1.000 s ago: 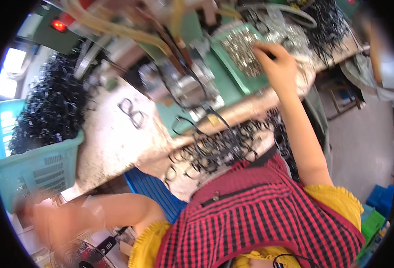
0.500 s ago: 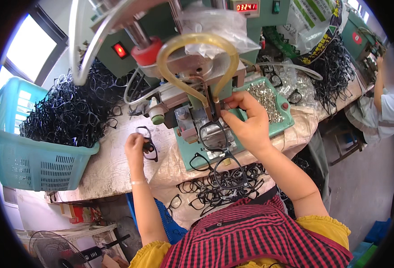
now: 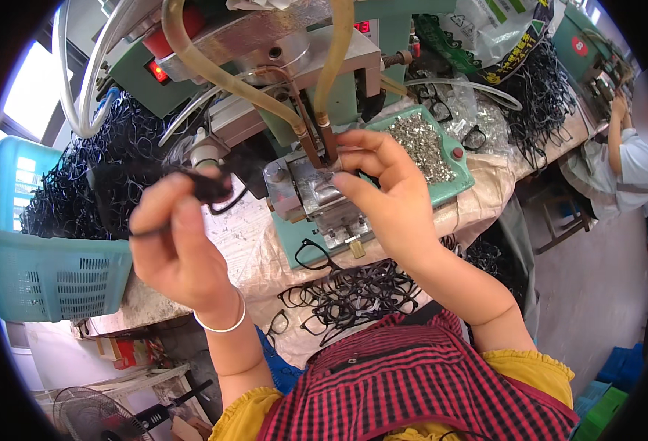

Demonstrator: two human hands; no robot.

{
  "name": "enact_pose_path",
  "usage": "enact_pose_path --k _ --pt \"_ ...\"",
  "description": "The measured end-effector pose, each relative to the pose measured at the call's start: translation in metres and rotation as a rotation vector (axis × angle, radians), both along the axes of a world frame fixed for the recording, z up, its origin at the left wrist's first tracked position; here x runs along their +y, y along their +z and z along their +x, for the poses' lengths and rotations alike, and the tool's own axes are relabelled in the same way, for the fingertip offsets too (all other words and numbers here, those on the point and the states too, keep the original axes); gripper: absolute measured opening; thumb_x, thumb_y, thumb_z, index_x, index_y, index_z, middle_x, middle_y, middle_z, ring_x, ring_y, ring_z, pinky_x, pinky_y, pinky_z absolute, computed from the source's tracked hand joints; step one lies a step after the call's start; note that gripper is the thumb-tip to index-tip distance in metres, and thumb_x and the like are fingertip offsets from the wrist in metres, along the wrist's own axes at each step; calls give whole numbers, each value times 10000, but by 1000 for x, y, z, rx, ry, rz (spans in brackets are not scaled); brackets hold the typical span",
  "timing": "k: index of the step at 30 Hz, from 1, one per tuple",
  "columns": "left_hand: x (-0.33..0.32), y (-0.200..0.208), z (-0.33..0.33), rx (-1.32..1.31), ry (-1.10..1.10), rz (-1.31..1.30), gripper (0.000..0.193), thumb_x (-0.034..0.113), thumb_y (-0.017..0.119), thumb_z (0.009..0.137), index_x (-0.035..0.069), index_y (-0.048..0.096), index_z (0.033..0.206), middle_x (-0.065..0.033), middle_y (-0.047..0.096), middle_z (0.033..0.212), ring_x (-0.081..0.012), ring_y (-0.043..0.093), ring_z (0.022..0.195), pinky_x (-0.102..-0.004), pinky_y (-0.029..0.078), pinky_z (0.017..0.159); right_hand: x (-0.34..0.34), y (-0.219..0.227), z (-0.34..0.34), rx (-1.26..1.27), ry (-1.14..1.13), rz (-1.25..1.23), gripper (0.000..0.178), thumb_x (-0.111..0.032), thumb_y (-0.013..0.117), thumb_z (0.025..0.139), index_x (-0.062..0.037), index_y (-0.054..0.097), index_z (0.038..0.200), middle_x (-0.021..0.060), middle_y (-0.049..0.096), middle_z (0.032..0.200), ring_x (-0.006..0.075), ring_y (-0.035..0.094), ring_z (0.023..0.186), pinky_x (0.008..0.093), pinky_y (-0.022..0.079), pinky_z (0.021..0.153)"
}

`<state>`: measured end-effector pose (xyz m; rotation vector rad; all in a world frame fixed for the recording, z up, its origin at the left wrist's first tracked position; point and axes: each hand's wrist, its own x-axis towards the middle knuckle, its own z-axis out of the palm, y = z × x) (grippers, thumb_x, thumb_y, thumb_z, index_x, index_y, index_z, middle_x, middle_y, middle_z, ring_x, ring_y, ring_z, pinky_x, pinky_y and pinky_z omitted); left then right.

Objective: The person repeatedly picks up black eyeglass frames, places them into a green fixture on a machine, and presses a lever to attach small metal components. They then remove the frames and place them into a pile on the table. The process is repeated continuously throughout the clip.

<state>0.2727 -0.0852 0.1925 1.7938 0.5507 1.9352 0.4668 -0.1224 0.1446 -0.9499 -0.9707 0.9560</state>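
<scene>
My left hand (image 3: pixel 181 253) is raised at the left of the machine, its fingers closed on a black glasses frame (image 3: pixel 210 187). Motion smears the frame, so its outline is hard to make out. My right hand (image 3: pixel 394 198) is curled beside the machine's two copper tips (image 3: pixel 320 147), thumb and forefinger close to them. Something small and dark shows between its fingers, too hidden to name. Under the tips lies the metal fixture (image 3: pixel 324 192) of the machine. Several black glasses frames (image 3: pixel 353 290) are heaped at the near table edge.
A teal basket (image 3: pixel 59 275) stands at the left, with a pile of black frames (image 3: pixel 67 184) beside and above it. A green tray (image 3: pixel 452 187) of small metal parts (image 3: pixel 419 147) sits right of the machine. Tubes (image 3: pixel 221 73) loop above. Another person (image 3: pixel 632 162) works far right.
My left hand has come up and nearer with a glasses frame in it. The frame that hung under the copper tips is gone from there. My right hand stays beside the tips.
</scene>
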Motion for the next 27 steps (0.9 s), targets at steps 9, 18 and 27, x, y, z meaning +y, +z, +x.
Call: enact_pose_path --k 9,18,27 --pt "-15 -53 22 746 -125 341 228 110 736 766 106 764 992 -49 740 1053 -240 552 802 -460 517 879 19 -79 110 -1294 -526 -52 234 -175 744 757 -64 729 963 196 639 1187 387 551 1197 457 439 1023" --pt "-16 -63 13 605 -186 287 357 50 701 698 116 741 1046 -27 713 1143 -243 590 853 -478 500 965 23 -108 123 -1271 -559 -32 127 -126 699 830 -39 730 918 208 639 1193 391 565 1162 446 431 1019" --pt "160 -143 -99 -536 50 -789 610 250 631 971 -15 378 1459 -159 412 1457 -269 443 1317 -398 366 1121 22 -105 101 -1118 -630 53 122 -35 635 857 11 700 950 157 659 908 332 619 880 390 479 815"
